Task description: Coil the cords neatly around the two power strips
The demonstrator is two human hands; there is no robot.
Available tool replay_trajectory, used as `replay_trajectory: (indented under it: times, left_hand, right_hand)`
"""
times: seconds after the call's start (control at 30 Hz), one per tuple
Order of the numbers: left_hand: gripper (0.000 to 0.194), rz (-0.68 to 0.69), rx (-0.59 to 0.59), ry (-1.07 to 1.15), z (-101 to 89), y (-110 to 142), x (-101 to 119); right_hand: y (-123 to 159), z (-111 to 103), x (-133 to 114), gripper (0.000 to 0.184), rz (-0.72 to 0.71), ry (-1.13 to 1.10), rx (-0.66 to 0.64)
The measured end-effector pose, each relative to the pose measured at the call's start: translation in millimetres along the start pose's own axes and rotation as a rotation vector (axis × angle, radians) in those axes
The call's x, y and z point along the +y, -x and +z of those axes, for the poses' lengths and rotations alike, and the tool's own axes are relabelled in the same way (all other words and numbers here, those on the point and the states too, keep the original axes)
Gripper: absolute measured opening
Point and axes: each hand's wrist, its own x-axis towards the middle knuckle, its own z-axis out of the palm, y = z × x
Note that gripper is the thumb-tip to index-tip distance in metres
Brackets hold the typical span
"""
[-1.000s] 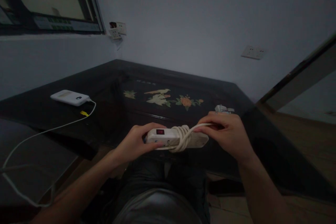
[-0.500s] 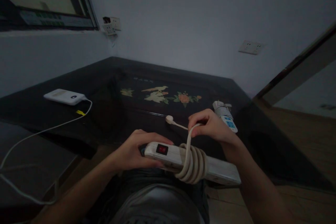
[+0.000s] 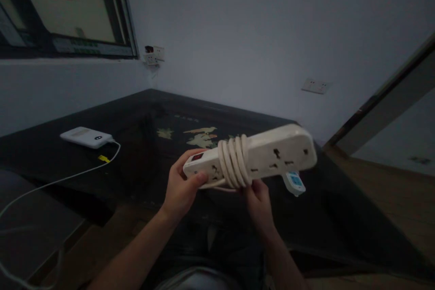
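A white power strip point(image 3: 278, 152) with a red switch is held above the table, its socket face turned towards me and its right end raised. My left hand point(image 3: 181, 183) grips the switch end, thumb on the socket face. Several turns of the strip's cream cord point(image 3: 234, 161) are wound around its middle. My right hand point(image 3: 258, 201) is below these turns, fingers closed at the cord behind the strip. The fingertips and the plug are hidden there.
On the dark table point(image 3: 136, 113) with a bird-and-flower picture lies a white power bank point(image 3: 86, 137) with a white cable point(image 3: 57, 181) at left. A second power strip point(image 3: 295, 184) with blue sockets lies partly hidden behind the held one. Wall sockets point(image 3: 315, 86) are at the back.
The power strip has been raised and tilted, its socket face turning towards me. My right hand has moved with the cord from above the strip to underneath and behind it.
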Motion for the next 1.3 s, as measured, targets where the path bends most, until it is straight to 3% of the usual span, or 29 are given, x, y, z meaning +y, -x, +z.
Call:
replay_trajectory:
  times: [0.1, 0.17, 0.23, 0.33, 0.47, 0.6, 0.77, 0.9, 1.03, 1.2, 1.3]
  left_hand:
    - [0.049, 0.047, 0.13, 0.024, 12.3, -14.5, 4.1]
    - [0.048, 0.085, 0.176, 0.047, 17.7, -24.0, 6.8]
    - [0.046, 0.126, 0.205, 0.085, 19.8, -32.4, 9.2]
    - [0.043, 0.18, 0.232, 0.109, 17.6, -41.5, 11.9]
    - [0.038, 0.272, 0.246, -0.134, 10.5, -43.9, 11.6]
    - [0.036, 0.257, 0.172, -0.348, 6.2, -38.2, 9.8]
    - [0.035, 0.171, 0.084, -0.369, 8.2, -32.5, 9.4]
    - [0.036, 0.156, 0.051, -0.395, 12.3, -33.2, 3.7]
    - [0.035, 0.163, 0.047, -0.425, 10.6, -38.3, -4.6]
    - [0.034, 0.23, 0.07, -0.553, -2.6, -46.3, -11.9]
    - [0.035, 0.264, 0.034, -0.674, -10.3, -49.2, -17.5]
  right_hand:
    - [2.0, 11.0, 1.2, 0.025, 0.029, -0.208, 0.261]
    - [0.4, 14.5, -0.1, 0.03, 0.05, -0.276, 0.335]
    - [-1.4, 15.1, -3.6, 0.03, 0.069, -0.24, 0.29]
    - [-0.6, 13.0, -11.9, 0.032, 0.051, -0.091, 0.12]
    - [7.0, 3.7, -21.7, 0.032, -0.07, 0.196, 0.016]
    - [12.2, -19.1, -20.3, 0.033, -0.163, 0.49, 0.033]
    - [16.9, -47.8, -9.8, 0.035, -0.233, 0.768, 0.068]
    - [18.4, -53.2, -7.9, 0.036, -0.262, 0.945, 0.099]
    - [20.4, -45.4, -4.9, 0.032, -0.208, 1.045, -0.001]
    - [31.6, -41.4, 2.9, 0.031, 0.022, 1.144, -0.248]
    - [36.8, -48.4, 5.0, 0.033, -0.065, 1.133, -0.323]
